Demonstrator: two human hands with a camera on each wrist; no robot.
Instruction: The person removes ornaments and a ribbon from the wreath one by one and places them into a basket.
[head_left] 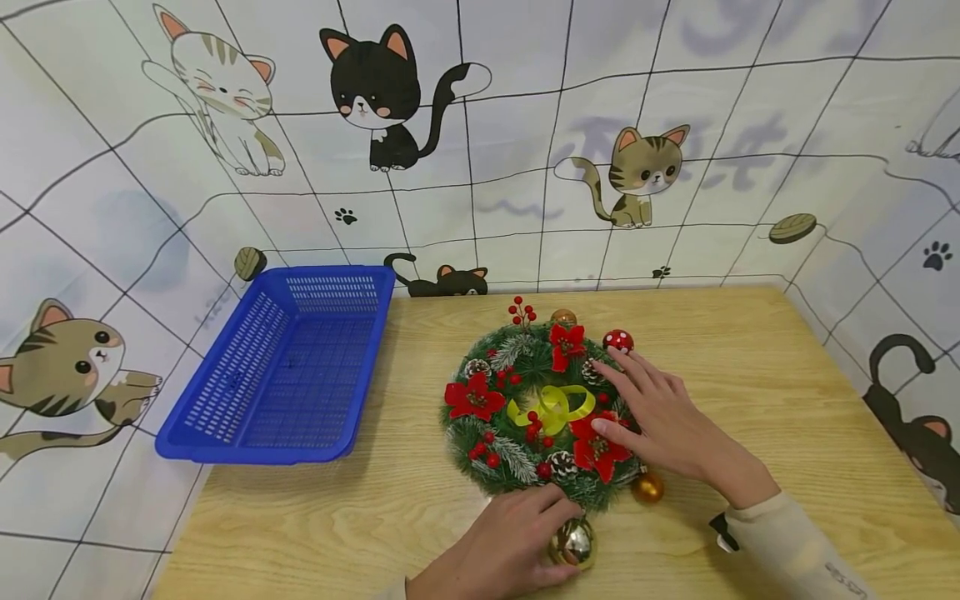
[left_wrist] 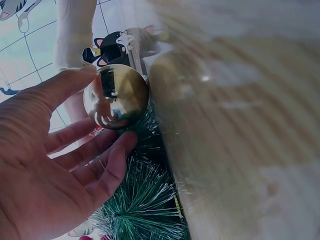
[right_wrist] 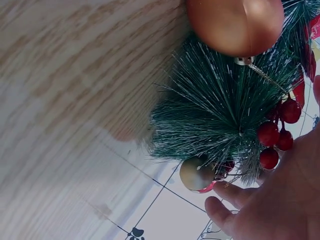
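Note:
A green Christmas wreath (head_left: 487, 471) lies flat on the table, with red poinsettias, berries, pinecones and a yellow ribbon (head_left: 551, 410) at its middle. At its near edge, my left hand (head_left: 506, 542) holds a shiny gold ball ornament (head_left: 574, 542) between thumb and fingers; the left wrist view shows the thumb against the gold ball (left_wrist: 117, 97). My right hand (head_left: 667, 412) rests on the wreath's right side with fingers spread, thumb by a poinsettia (head_left: 600, 446). Under the right wrist hangs an orange-gold ball (head_left: 647, 487). Beyond the right fingertips sits a red ball with white dots (head_left: 618, 340).
A blue plastic basket (head_left: 258, 454) stands on the left of the wooden table (head_left: 420, 333). Another orange-gold ball (head_left: 563, 317) shows at the wreath's far edge. A cat-printed sheet (head_left: 510, 150) covers the wall behind and at both sides.

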